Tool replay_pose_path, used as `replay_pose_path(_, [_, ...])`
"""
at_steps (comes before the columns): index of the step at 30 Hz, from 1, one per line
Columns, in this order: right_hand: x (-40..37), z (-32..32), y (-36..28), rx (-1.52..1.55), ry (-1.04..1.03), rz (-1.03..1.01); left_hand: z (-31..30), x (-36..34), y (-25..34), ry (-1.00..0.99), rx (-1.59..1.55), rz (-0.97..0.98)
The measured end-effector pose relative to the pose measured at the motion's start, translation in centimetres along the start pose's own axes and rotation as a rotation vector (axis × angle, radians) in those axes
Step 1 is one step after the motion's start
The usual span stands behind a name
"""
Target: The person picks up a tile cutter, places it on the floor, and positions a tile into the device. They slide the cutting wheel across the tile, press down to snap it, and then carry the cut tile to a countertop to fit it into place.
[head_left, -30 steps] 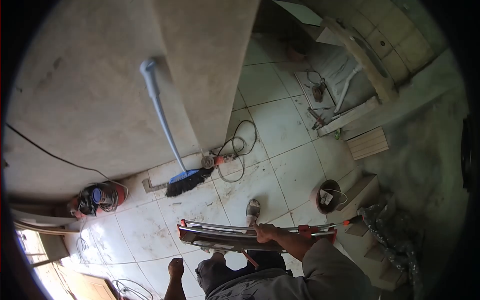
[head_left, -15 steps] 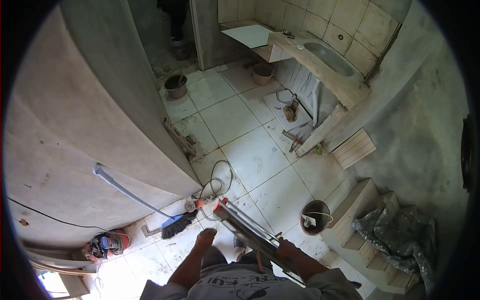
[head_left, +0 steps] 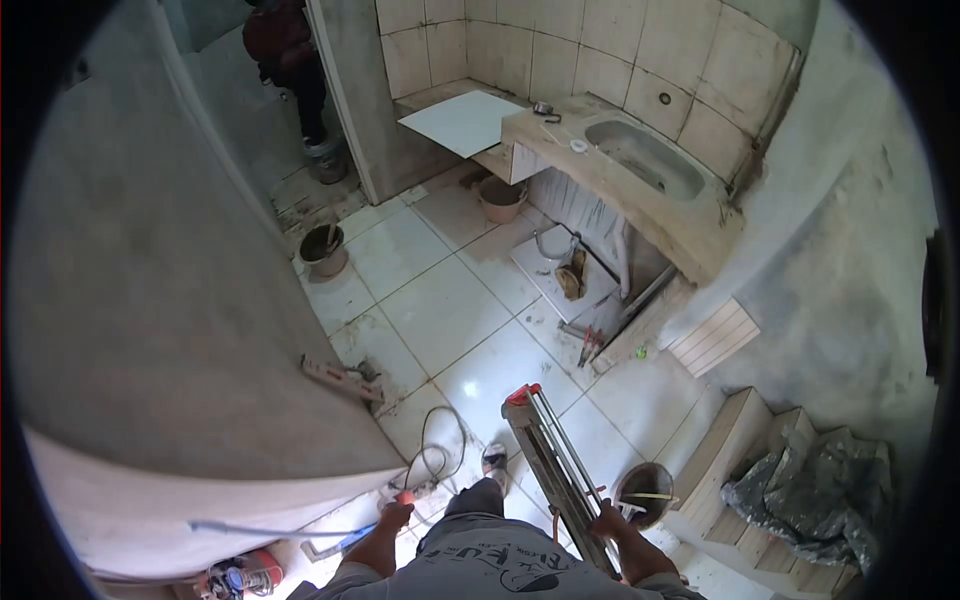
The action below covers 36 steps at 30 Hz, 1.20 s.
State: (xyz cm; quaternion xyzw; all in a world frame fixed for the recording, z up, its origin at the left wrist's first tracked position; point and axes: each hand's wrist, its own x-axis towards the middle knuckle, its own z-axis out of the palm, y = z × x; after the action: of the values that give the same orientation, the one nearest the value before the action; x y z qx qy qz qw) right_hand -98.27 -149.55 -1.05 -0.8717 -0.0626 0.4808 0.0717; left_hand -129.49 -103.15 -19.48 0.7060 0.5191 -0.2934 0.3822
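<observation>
My right hand [head_left: 612, 523] grips a long manual tile cutter [head_left: 552, 460] with chrome rails and a red end, carried at my right side and pointing forward over the tiled floor. My left hand [head_left: 394, 515] hangs at my left side with fingers curled and nothing in it, above an angle grinder [head_left: 405, 493] and its coiled cable [head_left: 437, 455] on the floor. My sandalled foot [head_left: 494, 460] shows between the two hands.
A concrete counter with a sink [head_left: 640, 160] runs along the tiled wall ahead right. Buckets [head_left: 326, 250] [head_left: 500, 198] [head_left: 645, 490] stand on the floor. Stacked tiles [head_left: 714, 336], steps and a crumpled tarp [head_left: 800, 490] lie right. Another person [head_left: 295, 60] stands in the doorway.
The view has swung forward and up toward the sink wall. The tile cutter has turned from crosswise to pointing ahead. My left hand has dropped to my side.
</observation>
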Motion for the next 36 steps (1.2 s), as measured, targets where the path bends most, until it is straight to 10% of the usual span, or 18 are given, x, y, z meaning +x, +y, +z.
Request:
replay_pose_path(1, [1.2,-1.8,-1.0,0.017,-0.054,0.014,-4.6,-4.9,6.2,-0.102,-0.162,0.066])
replay_pose_path(2, [3.3,-3.1,-1.4,-0.020,-0.058,-0.011,-5.1,0.1,6.0,-0.040,0.580,0.551])
replay_pose_path(6, [6.3,-11.2,-8.5,0.141,-0.048,0.065,-12.8,6.2,18.1,0.257,0.648,0.848])
replay_pose_path(8, [8.2,-14.4,-11.9,0.220,-0.043,0.064,-18.5,4.8,27.2,0.071,0.150,0.501])
replay_pose_path(13, [14.9,-20.2,-18.9,0.180,-0.051,0.040,-26.8,2.4,40.9,0.116,-0.741,0.588])
replay_pose_path(16, [20.0,-22.8,-22.0,0.143,-0.071,0.048,-27.6,7.7,41.9,0.044,-0.736,0.551])
replay_pose_path(23, [28.3,-31.9,-31.5,0.273,-0.113,0.034,-31.5,26.7,33.3,0.238,0.449,0.822])
replay_pose_path(26, [30.6,-35.7,-34.9,0.322,-0.159,-0.012,-39.7,27.8,39.6,0.374,0.892,1.116])
replay_pose_path(27, [31.3,-36.6,-36.2,0.273,-0.173,0.027,-41.2,28.4,42.7,0.351,0.889,1.122])
replay_pose_path(29, [34.0,-37.5,-38.2,0.220,-0.191,0.105,-45.1,30.5,48.7,-0.133,-0.584,0.195])
replay_pose_path(30, [35.4,-37.4,-39.0,0.261,-0.189,0.115,-46.6,32.9,50.7,-0.142,-0.544,0.208])
replay_pose_path(32, [37.8,-37.2,-40.9,0.261,-0.201,0.118,-49.7,39.7,55.3,0.204,0.805,1.592])
replay_pose_path(34, [39.1,-38.3,-44.3,0.369,-0.235,0.176,-50.7,38.9,63.3,-0.289,-0.206,0.512])
replay_pose_path(36, [40.2,-37.9,-47.2,0.396,-0.316,0.330,-53.3,37.3,71.3,-0.254,0.002,0.456])
